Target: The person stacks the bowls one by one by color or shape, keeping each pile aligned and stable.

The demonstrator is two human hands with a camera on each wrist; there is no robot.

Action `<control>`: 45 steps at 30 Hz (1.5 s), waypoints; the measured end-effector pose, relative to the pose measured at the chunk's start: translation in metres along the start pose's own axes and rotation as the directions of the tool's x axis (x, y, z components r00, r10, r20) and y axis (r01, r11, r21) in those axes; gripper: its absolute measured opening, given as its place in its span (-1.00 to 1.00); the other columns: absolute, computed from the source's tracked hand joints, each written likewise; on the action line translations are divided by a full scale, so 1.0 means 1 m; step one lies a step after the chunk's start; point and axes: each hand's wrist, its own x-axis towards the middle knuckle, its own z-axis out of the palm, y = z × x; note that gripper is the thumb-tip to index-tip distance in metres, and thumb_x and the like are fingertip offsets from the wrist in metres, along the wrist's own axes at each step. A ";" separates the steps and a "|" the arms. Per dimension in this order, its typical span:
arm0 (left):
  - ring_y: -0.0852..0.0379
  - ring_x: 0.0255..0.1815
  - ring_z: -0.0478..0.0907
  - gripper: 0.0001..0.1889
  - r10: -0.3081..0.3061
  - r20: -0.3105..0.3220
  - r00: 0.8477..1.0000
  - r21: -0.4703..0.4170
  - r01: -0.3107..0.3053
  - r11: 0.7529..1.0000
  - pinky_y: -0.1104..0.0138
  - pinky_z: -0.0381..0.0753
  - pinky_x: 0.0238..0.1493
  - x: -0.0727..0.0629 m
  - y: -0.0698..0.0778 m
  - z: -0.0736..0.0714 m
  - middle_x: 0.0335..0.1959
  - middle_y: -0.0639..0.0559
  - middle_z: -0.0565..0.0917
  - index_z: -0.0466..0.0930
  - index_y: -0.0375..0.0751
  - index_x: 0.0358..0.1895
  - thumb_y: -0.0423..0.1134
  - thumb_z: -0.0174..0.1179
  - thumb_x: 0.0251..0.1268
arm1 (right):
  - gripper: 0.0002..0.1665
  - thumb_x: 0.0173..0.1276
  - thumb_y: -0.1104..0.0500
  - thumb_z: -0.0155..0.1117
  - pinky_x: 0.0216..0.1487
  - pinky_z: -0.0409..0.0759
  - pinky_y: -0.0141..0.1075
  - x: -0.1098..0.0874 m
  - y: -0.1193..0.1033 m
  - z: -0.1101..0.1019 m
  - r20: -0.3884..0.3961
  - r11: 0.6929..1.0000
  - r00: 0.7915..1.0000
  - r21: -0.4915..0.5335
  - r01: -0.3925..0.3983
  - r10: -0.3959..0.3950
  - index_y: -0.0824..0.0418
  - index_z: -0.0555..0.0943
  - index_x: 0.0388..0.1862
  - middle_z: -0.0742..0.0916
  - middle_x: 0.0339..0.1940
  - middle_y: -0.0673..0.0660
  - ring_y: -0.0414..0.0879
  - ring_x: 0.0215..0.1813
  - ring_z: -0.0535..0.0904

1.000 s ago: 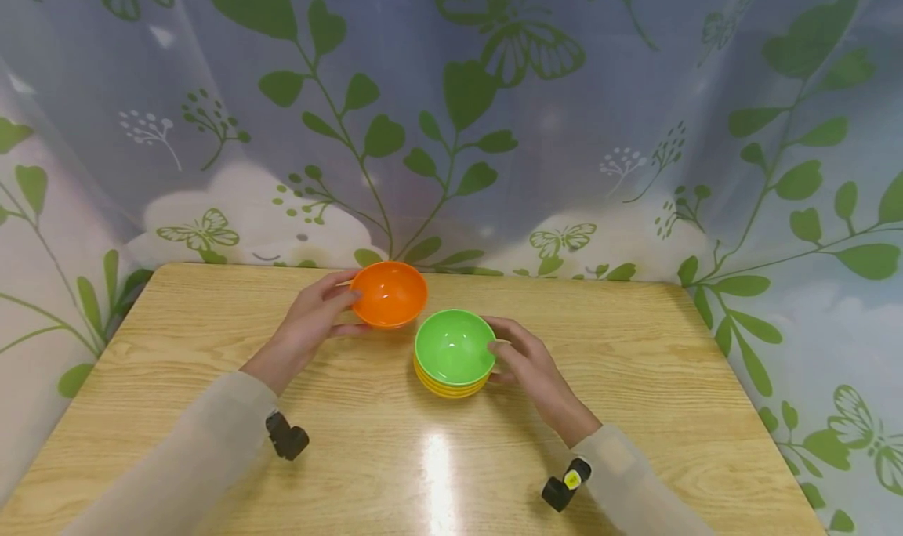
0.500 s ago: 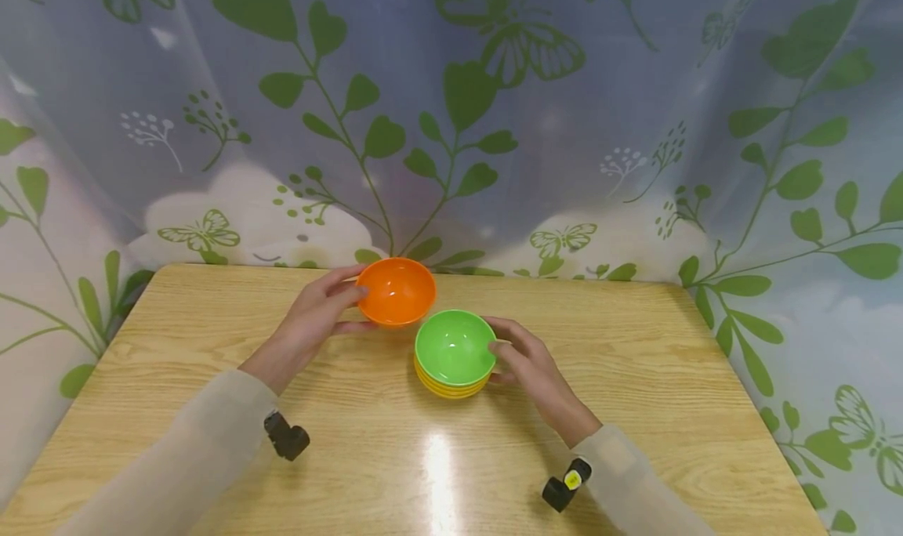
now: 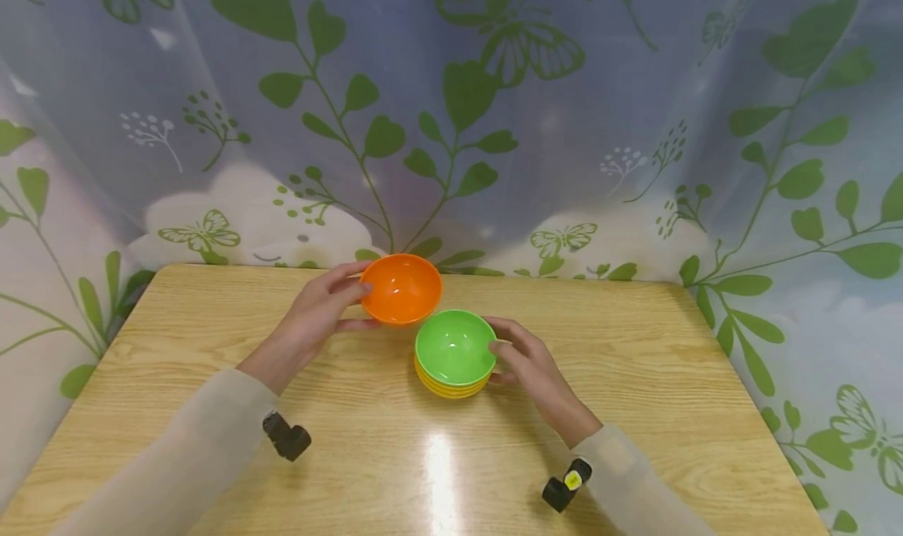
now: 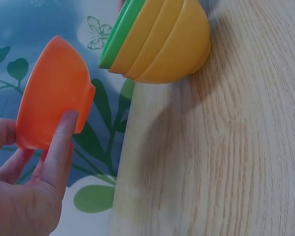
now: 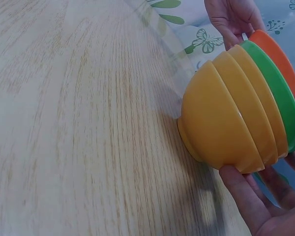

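An orange bowl (image 3: 400, 289) is in my left hand (image 3: 317, 309), thumb at its rim and fingers along its outside. In the left wrist view the orange bowl (image 4: 56, 98) hangs above the table's level. Close to it, on its near right side, stands a stack with a green bowl (image 3: 455, 348) on top and yellow bowls (image 3: 451, 391) nested below. My right hand (image 3: 529, 363) holds the stack from the right, thumb at the green rim. From the right wrist, its fingers (image 5: 246, 196) reach along the side of the yellow bowls (image 5: 221, 113).
The stack stands on a wood-grain table (image 3: 339, 458). Behind the table's far edge hangs a curtain (image 3: 564, 168) printed with leaves and butterflies. Small black cameras (image 3: 285, 436) sit at both wrists.
My left hand has carried the orange bowl a little to the right and upward in the head view, behind the stack. The right hand and the stack have stayed in place.
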 end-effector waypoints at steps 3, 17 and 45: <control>-0.23 0.43 0.57 -0.39 0.000 0.009 1.000 -0.002 0.000 1.000 0.12 0.87 0.16 -0.002 0.002 0.002 0.59 -0.31 0.41 0.24 -0.17 0.72 -0.31 0.05 0.72 | -0.42 0.67 0.11 0.12 0.16 0.88 -0.03 0.000 0.000 0.000 -0.001 1.000 1.000 -0.001 0.000 0.000 0.12 0.49 0.61 0.55 0.58 0.24 0.11 0.37 0.65; -0.23 0.41 0.60 -0.39 0.015 0.039 0.999 -0.006 -0.014 1.000 0.10 0.88 0.15 -0.004 0.005 0.011 0.56 -0.30 0.45 0.28 -0.16 0.70 -0.31 0.07 0.68 | -0.42 0.67 0.11 0.11 0.18 0.87 -0.01 0.000 0.000 0.000 0.006 1.000 1.000 0.002 0.000 0.000 0.12 0.49 0.60 0.56 0.56 0.25 0.10 0.36 0.65; -0.14 0.22 0.70 -0.47 0.020 0.120 0.993 -0.002 -0.020 1.000 -0.05 0.87 0.16 -0.005 0.003 0.034 0.44 -0.31 0.53 0.43 -0.16 0.61 -0.32 0.12 0.66 | -0.41 0.65 0.11 0.13 0.20 0.87 0.00 0.001 0.001 0.000 0.003 1.000 1.000 0.020 -0.015 0.015 0.15 0.49 0.60 0.57 0.56 0.26 0.03 0.27 0.70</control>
